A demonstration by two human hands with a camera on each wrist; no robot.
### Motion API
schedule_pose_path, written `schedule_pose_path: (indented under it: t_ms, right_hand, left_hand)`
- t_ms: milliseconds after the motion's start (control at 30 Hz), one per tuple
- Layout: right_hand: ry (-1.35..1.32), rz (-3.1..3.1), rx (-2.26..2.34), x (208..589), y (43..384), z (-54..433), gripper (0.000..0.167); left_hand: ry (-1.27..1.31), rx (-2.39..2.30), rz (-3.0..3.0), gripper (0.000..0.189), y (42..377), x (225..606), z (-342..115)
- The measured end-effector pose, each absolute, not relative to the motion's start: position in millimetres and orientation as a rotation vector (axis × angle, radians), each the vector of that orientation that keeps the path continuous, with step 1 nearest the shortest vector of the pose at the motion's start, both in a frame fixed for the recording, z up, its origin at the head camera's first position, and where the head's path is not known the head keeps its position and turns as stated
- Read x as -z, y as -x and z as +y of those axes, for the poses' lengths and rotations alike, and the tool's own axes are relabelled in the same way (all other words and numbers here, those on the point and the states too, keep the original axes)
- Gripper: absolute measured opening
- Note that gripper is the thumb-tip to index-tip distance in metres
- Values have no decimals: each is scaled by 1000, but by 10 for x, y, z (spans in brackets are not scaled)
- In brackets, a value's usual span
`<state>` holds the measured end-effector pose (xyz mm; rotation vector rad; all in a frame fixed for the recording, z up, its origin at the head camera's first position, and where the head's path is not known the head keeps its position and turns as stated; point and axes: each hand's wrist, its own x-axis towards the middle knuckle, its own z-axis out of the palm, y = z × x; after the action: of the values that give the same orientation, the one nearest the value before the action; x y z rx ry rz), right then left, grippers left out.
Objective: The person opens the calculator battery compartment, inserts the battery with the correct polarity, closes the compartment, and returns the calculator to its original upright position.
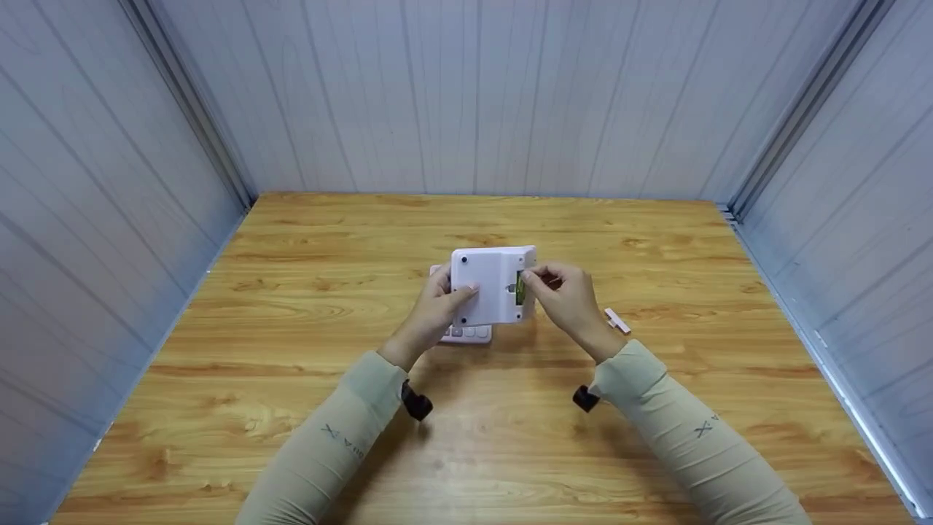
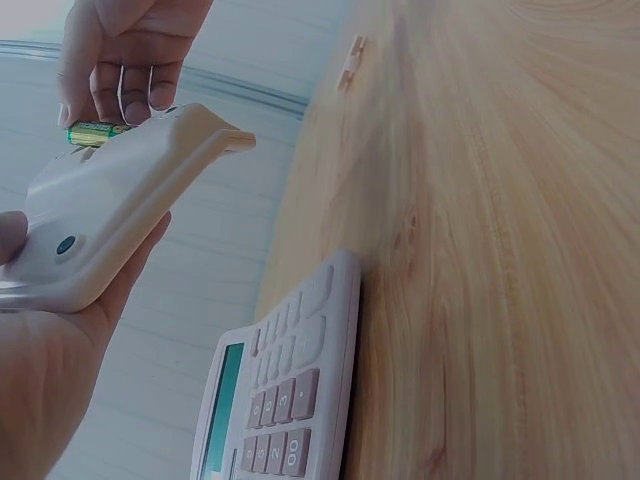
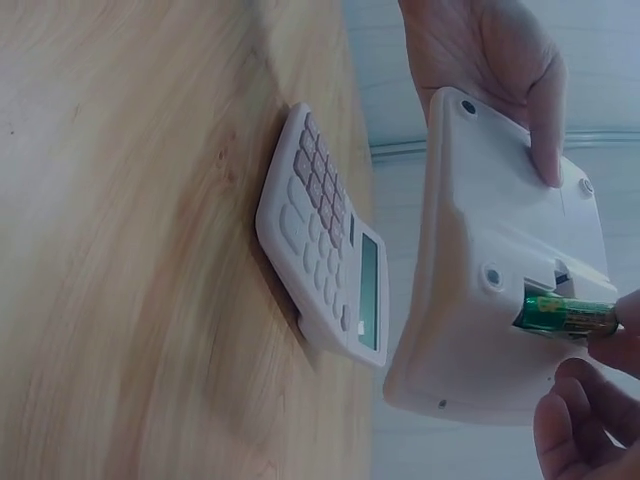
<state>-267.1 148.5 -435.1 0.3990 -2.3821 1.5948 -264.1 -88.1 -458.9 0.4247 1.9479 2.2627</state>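
Note:
My left hand [image 1: 426, 313] grips a white calculator [image 1: 485, 288] raised over the table, its back turned up with the thumb lying across it. A small battery slot near its right end is uncovered. In that slot sits a green and gold battery [image 3: 565, 315], one end inside and the other tilted out in the right wrist view. My right hand [image 1: 572, 302] pinches the battery's outer end between thumb and fingertip. A second calculator [image 3: 318, 220] lies keys up on the table, partly hidden beneath the held one in the head view.
A small white battery cover [image 1: 617, 321] lies on the wooden table [image 1: 328, 292], to the right beside my right wrist. Pale panelled walls [image 1: 466, 95] enclose the table at the back and on both sides. Black wrist cameras [image 1: 417, 402] hang under both forearms.

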Motion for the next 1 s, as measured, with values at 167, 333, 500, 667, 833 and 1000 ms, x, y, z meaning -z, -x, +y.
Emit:
schedule_pose_path:
  t_ms: [167, 333, 500, 667, 833, 1000]
  right_hand:
    - [-287, -2424, -1658, 4345, 2690, 1510, 16]
    - [-183, -2497, -1749, 4304, 2722, 1561, 35]
    - [-125, -2576, -1910, 4295, 2768, 1622, 56]
    - [-121, -2598, -1984, 4343, 2803, 1658, 54]
    - [-179, -2572, -1909, 4394, 2801, 1663, 45]
    - [-242, -2556, -1739, 4435, 2771, 1648, 44]
  left_hand:
    - [-468, -2246, 1953, 47, 2641, 4624, -882]
    - [-491, -2239, 1947, 48, 2654, 4626, -885]
    - [-520, -2241, 1941, 47, 2646, 4616, -886]
    - [-523, -2211, 1949, 49, 2628, 4616, -887]
    - [-503, -2215, 1927, 49, 2631, 4634, -885]
    - [-466, -2245, 1886, 52, 2617, 4619, -886]
